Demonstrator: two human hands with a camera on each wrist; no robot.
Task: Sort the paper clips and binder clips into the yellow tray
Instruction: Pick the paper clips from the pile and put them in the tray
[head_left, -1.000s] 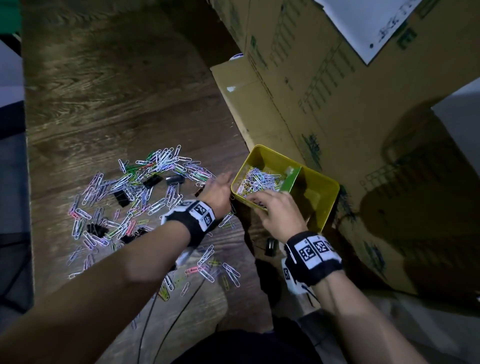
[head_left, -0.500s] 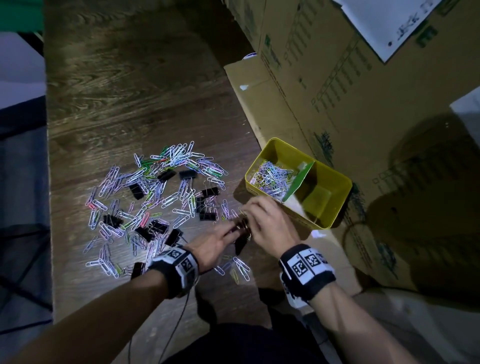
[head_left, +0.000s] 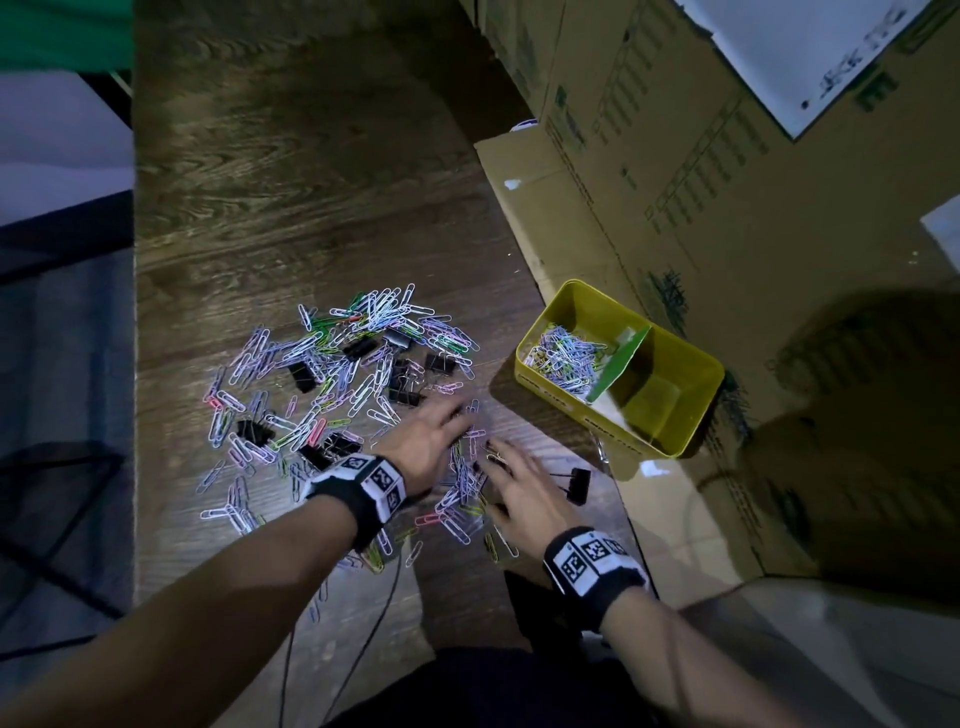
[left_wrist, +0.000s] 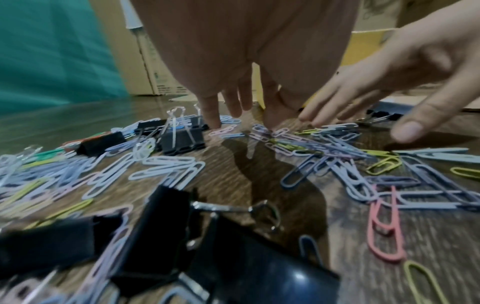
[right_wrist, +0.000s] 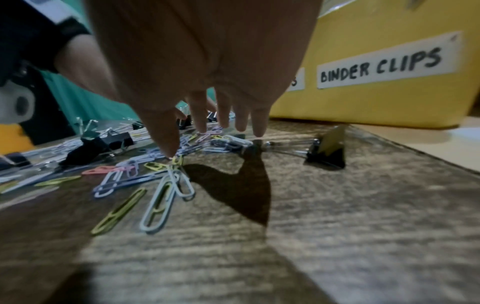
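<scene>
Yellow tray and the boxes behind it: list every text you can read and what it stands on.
"BINDER CLIPS": white label on the yellow tray.
Second white label, left of it: mostly hidden by the right hand, unreadable.
Cardboard boxes: green print too small and blurred.
White sheet: dark writing blurred.

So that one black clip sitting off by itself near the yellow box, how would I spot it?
Find the yellow tray at the right edge of the wooden table. Just in front of its near wall, right of the person's right hand, lies a lone black binder clip. Unlike the other binder clips, mixed into the heap of paper clips farther left, it lies apart on bare wood.
</scene>
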